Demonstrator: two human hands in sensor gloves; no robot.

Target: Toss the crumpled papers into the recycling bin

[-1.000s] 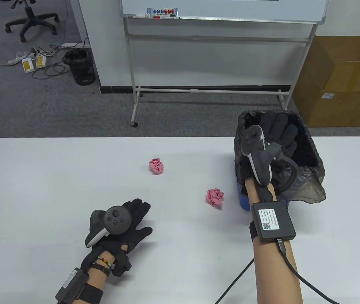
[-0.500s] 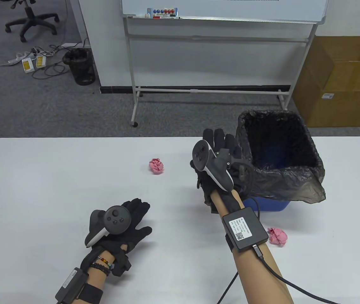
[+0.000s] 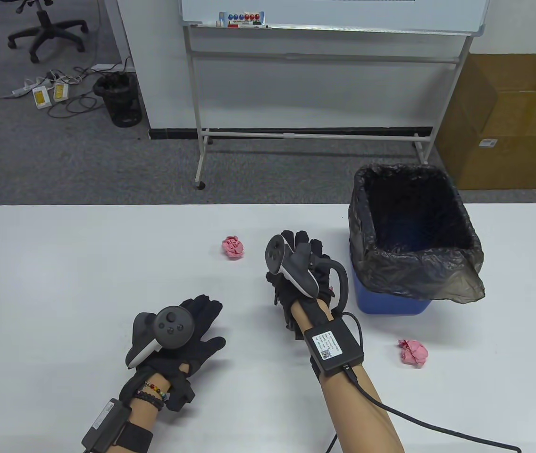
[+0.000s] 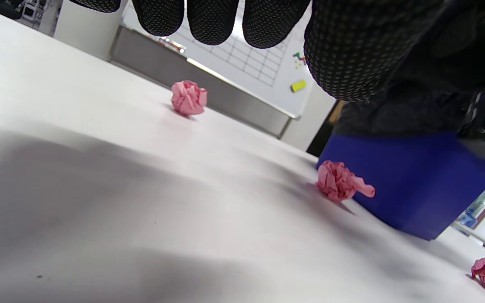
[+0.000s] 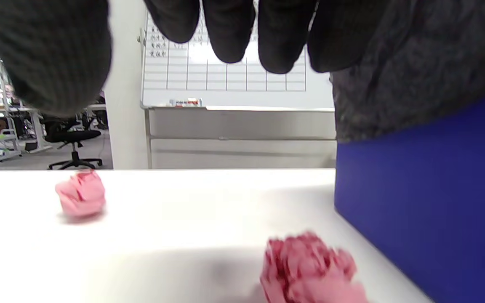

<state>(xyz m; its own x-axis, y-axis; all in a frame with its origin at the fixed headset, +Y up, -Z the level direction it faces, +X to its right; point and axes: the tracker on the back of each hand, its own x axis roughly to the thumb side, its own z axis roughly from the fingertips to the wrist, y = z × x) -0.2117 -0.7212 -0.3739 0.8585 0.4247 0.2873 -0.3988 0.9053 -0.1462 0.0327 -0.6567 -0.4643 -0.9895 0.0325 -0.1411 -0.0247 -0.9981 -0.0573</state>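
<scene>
White tabletop [image 3: 60, 264] fills the near scene, a whiteboard on a rolling stand [image 3: 329, 71] behind it. At far right stands the blue recycling bin lined with a black plastic bag [image 3: 414, 245]. Three crumpled pink paper balls lie on the table: one mid-table [image 3: 233, 247], one near the bin's near right corner [image 3: 413, 352], one beneath the right hand [image 5: 310, 265]. That right hand [image 3: 298, 273] hovers over it, fingers [image 5: 230, 29] apparently spread, holding nothing. The left hand [image 3: 178, 335] rests flat, fingers spread.
</scene>
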